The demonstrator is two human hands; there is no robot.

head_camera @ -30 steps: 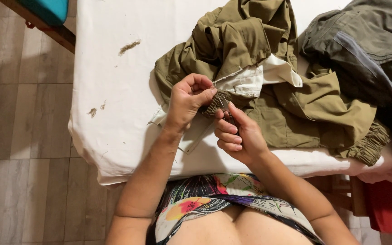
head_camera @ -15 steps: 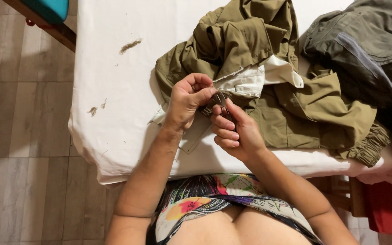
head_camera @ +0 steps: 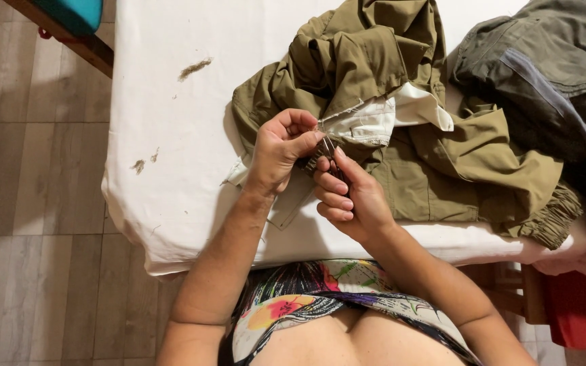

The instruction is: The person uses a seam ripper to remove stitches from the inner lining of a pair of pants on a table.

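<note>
Little is changing since the earlier frames: both hands are staying at the same spot on the garment, the right hand only drawing a shade closer to the left.

The left hand (head_camera: pixel 281 150) is pinching a fold of the olive garment (head_camera: pixel 401 135) between thumb and curled fingers, right where its white lining (head_camera: pixel 374 118) is turned out. The right hand (head_camera: pixel 345 196) is curled shut around a small dark tool (head_camera: pixel 325 150), thin and metallic-looking, whose tip is meeting the cloth just beside the left thumb. What kind of tool it is, I cannot tell; it is too small and mostly hidden by the fingers.

The garment is lying crumpled on the white-covered counter (head_camera: pixel 171 122), near its front edge, with a grey garment (head_camera: pixel 530 68) bunched just beside it on the right. Small tufts of olive lint (head_camera: pixel 194 68) are lying well apart on the white cover to the left.

Judging from the grip, close work on a seam or stitch at the lining edge is under way, with the cloth being held taut for the tool. A next move would be calling for steady tension from the left hand and a fine, shallow motion of the tip, so that only thread is caught and not the fabric or the thumb.
</note>
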